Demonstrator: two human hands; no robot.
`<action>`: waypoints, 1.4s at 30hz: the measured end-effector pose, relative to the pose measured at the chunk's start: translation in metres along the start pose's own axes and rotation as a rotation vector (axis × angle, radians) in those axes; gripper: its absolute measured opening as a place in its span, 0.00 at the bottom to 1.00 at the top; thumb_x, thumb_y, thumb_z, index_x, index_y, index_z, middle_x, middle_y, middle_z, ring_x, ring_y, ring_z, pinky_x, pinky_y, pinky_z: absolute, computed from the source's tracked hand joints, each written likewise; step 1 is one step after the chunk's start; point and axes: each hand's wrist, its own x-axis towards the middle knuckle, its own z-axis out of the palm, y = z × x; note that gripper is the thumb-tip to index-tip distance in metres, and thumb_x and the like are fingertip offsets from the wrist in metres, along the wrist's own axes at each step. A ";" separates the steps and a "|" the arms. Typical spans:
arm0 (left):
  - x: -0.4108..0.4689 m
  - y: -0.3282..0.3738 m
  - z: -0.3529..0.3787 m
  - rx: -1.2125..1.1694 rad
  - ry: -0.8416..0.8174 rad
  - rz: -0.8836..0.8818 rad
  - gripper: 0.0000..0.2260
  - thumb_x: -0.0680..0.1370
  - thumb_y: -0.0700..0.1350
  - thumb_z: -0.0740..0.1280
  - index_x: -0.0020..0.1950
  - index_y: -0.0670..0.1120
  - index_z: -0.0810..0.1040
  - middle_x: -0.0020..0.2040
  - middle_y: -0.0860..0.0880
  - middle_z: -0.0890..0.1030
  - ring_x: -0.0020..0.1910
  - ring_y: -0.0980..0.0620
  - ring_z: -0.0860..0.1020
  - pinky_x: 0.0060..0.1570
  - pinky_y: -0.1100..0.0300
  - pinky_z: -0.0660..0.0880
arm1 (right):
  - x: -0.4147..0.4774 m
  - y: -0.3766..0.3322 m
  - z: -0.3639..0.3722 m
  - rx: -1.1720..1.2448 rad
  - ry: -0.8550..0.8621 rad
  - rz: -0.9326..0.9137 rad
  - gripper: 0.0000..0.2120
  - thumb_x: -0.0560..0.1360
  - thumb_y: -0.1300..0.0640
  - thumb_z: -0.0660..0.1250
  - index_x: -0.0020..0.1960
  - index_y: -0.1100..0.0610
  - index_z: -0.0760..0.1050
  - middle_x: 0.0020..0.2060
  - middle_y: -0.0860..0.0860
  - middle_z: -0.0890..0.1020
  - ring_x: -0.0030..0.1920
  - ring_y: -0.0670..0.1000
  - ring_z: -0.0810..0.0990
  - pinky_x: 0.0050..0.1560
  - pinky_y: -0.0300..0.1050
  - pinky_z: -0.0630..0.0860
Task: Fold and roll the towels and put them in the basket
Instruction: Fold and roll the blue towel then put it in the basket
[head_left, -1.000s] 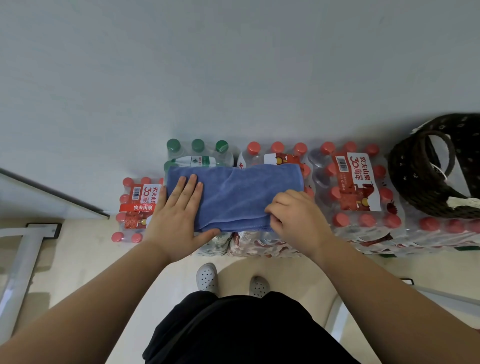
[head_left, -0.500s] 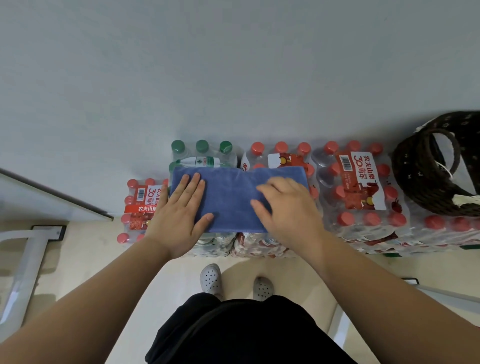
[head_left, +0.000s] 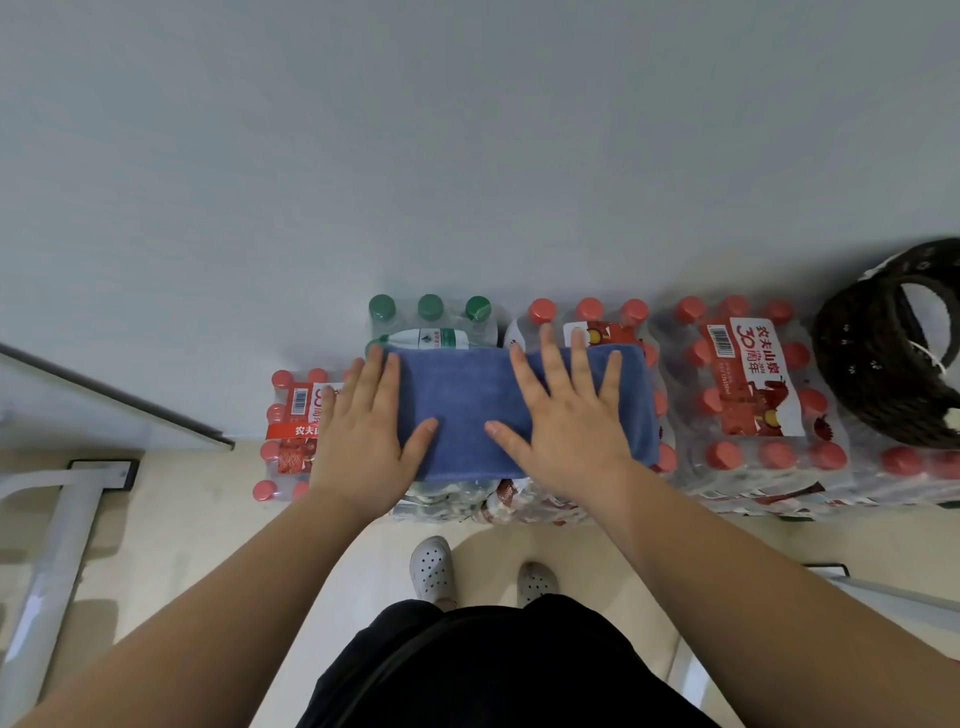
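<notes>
- Open and flat, holding nothing: my left grip presses the 9 o'clock end of the blue towel, and my right grip presses its 3 o'clock half, fingers spread.
- The towel lies folded into a long band on the bottle packs at 12 o'clock.
- I judge the folding is nearly done; this is smoothing.
- Next comes rolling from one end, which needs curled fingers and even pressure, then a carry to the basket at 2 o'clock.
- Both forearms reach forward, palms down.
</notes>
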 end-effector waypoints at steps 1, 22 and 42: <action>0.002 -0.001 -0.002 -0.069 0.045 -0.062 0.35 0.81 0.62 0.56 0.81 0.45 0.50 0.81 0.44 0.52 0.79 0.44 0.52 0.77 0.46 0.50 | -0.001 -0.006 0.000 -0.009 0.001 -0.025 0.42 0.75 0.26 0.40 0.80 0.48 0.36 0.80 0.53 0.37 0.77 0.61 0.28 0.71 0.72 0.31; 0.029 0.005 -0.031 -0.510 0.078 -0.163 0.17 0.75 0.39 0.67 0.62 0.46 0.72 0.40 0.51 0.79 0.38 0.50 0.79 0.41 0.49 0.78 | 0.001 -0.019 0.013 -0.021 -0.043 0.043 0.42 0.76 0.27 0.38 0.81 0.50 0.38 0.81 0.47 0.41 0.79 0.59 0.34 0.74 0.69 0.34; 0.036 0.211 -0.014 -0.653 0.204 0.098 0.24 0.73 0.35 0.67 0.61 0.59 0.69 0.43 0.54 0.77 0.39 0.55 0.76 0.41 0.60 0.75 | -0.051 0.109 -0.012 0.972 0.176 0.119 0.33 0.79 0.36 0.49 0.81 0.49 0.53 0.79 0.42 0.56 0.78 0.40 0.52 0.76 0.40 0.52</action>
